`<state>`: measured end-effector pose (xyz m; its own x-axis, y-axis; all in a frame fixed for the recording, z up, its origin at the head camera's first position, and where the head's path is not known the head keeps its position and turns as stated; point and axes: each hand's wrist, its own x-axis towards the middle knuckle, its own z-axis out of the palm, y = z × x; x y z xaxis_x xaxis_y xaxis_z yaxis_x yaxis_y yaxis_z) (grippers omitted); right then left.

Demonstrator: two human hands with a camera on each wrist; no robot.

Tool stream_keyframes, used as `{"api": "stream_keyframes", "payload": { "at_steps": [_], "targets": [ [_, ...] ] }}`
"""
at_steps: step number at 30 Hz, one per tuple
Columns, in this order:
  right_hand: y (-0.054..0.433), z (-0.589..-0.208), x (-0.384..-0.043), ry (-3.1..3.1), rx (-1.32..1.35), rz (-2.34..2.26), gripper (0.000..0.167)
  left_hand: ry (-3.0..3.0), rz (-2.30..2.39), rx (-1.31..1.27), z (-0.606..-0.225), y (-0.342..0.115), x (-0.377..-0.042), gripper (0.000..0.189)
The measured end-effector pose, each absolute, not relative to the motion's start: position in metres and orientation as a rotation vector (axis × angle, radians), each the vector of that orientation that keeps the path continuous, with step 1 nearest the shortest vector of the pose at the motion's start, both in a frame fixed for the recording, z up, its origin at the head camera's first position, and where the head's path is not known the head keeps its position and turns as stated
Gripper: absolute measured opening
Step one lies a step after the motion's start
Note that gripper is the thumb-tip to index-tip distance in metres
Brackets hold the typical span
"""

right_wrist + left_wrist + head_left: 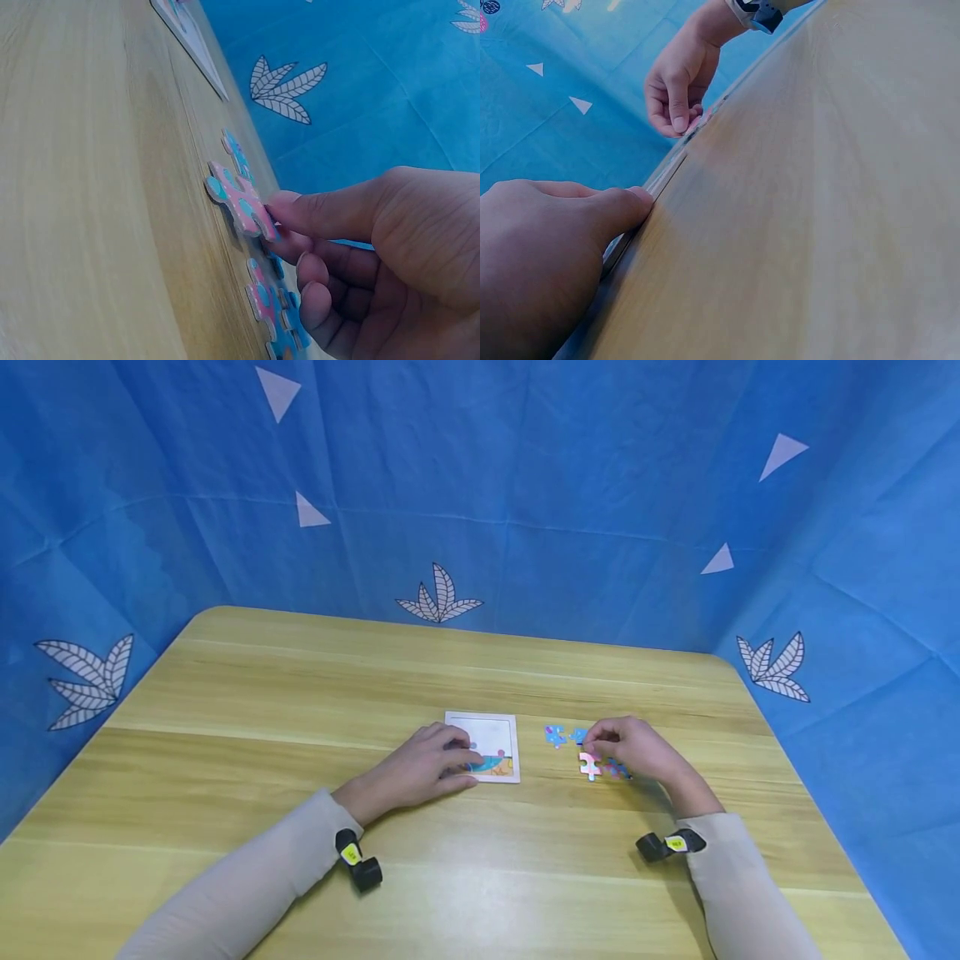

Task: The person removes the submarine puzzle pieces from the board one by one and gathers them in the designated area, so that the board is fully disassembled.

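My left hand (431,767) holds a square, white-framed puzzle board (517,743), its thumb along the near edge and its bent fingers over the inside. Sea-picture pieces (501,767) fill the lower part of that board, and the upper part shows bare white. Between right thumb and fingers I pinch a pink jigsaw piece (238,201) with blue spots, tilted over the table. The right hand (637,747) is to the right of the board, among loose pieces. In the left wrist view, the left thumb (622,210) lies against the board's edge.
Loose jigsaw pieces lie by the right hand: a blue one (555,735) toward the board and a dark blue and pink one (618,769) nearer me. The wooden table (480,877) meets a blue cloth backdrop (510,485) at its far edge and sides.
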<state>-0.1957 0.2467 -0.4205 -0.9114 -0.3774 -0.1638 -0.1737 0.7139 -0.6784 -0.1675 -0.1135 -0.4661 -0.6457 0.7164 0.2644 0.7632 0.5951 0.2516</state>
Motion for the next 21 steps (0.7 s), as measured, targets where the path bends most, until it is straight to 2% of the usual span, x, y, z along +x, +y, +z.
{"api": "stream_keyframes", "payload": {
  "at_steps": [11, 21],
  "targets": [
    [0.242, -0.418, -0.193, 2.656, -0.441, -0.978, 0.01, -2.693, -0.513, -1.248, -0.466, -0.114, -0.167, 0.037],
    [0.219, -0.413, -0.188, 2.71, -0.542, -0.994, 0.01, -2.679, -0.504, -1.252, -0.467, -0.114, -0.167, 0.037]
  ]
}}
